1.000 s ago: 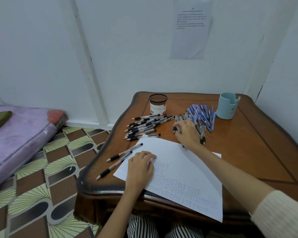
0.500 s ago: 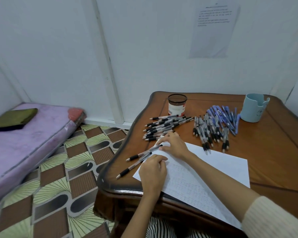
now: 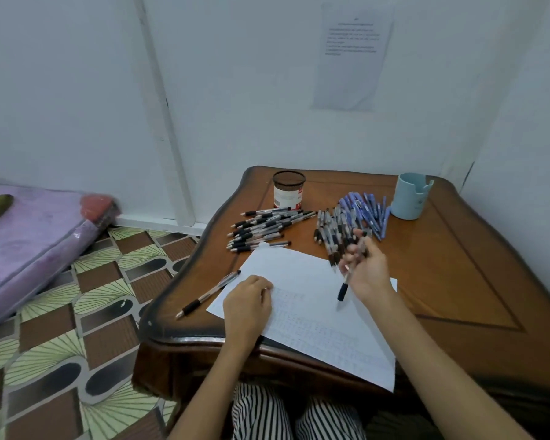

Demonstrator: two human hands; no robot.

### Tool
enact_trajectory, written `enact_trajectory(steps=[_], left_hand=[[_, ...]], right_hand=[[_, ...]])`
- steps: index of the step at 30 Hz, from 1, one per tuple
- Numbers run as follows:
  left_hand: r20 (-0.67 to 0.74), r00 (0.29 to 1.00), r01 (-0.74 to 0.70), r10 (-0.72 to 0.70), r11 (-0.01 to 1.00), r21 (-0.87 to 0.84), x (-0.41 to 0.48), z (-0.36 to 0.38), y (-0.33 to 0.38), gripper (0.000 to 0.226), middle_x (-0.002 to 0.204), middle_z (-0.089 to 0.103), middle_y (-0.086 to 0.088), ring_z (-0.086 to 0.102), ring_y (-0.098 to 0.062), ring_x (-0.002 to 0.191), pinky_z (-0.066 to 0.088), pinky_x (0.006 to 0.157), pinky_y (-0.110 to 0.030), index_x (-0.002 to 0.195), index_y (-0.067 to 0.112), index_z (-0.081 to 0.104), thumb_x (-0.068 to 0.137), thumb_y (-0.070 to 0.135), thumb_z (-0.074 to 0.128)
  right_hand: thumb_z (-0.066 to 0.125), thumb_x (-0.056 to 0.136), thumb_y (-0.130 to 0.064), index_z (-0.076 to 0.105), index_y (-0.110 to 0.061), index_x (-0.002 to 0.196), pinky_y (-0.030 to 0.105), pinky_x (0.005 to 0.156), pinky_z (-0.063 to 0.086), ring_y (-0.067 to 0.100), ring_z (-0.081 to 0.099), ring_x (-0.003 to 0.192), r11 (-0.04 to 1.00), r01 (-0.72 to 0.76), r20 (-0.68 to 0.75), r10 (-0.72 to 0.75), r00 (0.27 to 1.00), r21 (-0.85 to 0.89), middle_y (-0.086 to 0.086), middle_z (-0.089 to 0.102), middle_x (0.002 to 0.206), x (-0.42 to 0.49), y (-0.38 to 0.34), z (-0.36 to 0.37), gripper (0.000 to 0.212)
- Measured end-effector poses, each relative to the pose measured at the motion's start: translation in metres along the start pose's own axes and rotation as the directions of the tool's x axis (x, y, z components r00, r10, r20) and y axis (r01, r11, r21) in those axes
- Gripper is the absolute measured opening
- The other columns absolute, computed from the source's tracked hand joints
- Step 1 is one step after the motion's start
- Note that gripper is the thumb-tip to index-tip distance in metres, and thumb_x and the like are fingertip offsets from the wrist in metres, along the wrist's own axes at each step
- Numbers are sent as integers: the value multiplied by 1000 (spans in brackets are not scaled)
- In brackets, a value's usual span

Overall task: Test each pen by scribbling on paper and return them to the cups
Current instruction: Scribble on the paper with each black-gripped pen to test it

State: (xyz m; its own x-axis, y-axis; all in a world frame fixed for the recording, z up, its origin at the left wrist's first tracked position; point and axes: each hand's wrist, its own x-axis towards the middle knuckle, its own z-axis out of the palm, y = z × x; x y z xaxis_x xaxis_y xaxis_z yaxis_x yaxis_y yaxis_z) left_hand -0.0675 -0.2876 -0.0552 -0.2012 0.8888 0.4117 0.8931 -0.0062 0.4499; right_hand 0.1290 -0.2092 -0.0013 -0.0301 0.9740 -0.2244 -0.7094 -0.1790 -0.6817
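Pen (image 3: 343,289) pinched in the right grip (image 3: 367,271), tip angled down over the paper (image 3: 302,271), likely for a scribble. The left grip (image 3: 246,308), loosely curled, pins the sheet's 9 o'clock edge. Brown cup (image 3: 289,193) and blue cup (image 3: 411,196) wait at 12 o'clock.

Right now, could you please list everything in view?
table: one, brown, right side.
paper: one, white, table's near edge.
mesh cup: one, dark, table's back.
blue cup: one, light blue, back right.
black-grip pens: two heaps, beyond paper.
blue pens: one heap, beside blue cup.
loose pen: one, black grip, left of paper.
held pen: one, black grip, over paper.
wall sheet: one, white, above table.
mattress: one, purple, far left.
left hand: rests on paper.
right hand: grips held pen.
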Motion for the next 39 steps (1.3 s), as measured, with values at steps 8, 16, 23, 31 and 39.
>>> enact_trajectory(steps=[8,16,23,31,39], left_hand=[[130,989,-73,74,997,-12,-25,3,-1,44,144,44,2,26,-19,142,16,115,-41,129,23,57,95,38,33],[109,976,-186,187,982,-20,-48,3,-5,54,139,51,3,40,-16,135,22,111,-36,129,24,58,91,45,25],[80,978,-191,191,982,1,-49,2,-2,48,132,58,1,48,-20,129,32,107,-42,124,22,62,90,37,31],[91,979,-187,184,982,16,-49,1,-1,49,133,57,2,47,-18,130,32,107,-40,125,23,61,90,37,30],[72,978,-199,195,979,46,-49,1,0,46,130,59,2,50,-19,126,36,105,-41,122,23,63,90,34,32]], right_hand=[[42,64,-30,45,-13,39,7,34,14,8,20,25,988,-51,-46,59,997,145,-3,31,39,-33,-9,-37,30],[47,79,-29,50,-12,59,16,30,16,6,27,31,943,-24,2,25,1000,331,-3,36,48,-50,19,-46,27],[29,99,-30,56,-8,74,16,38,33,8,37,36,990,-14,46,21,999,-138,-3,33,40,-41,22,-30,43],[29,98,-51,70,-13,93,17,44,44,13,68,61,789,85,222,67,973,-609,2,72,76,-26,24,-4,56],[56,94,-14,54,-13,77,19,43,46,14,55,53,723,169,226,-18,974,-670,6,56,63,-23,49,-5,17]])
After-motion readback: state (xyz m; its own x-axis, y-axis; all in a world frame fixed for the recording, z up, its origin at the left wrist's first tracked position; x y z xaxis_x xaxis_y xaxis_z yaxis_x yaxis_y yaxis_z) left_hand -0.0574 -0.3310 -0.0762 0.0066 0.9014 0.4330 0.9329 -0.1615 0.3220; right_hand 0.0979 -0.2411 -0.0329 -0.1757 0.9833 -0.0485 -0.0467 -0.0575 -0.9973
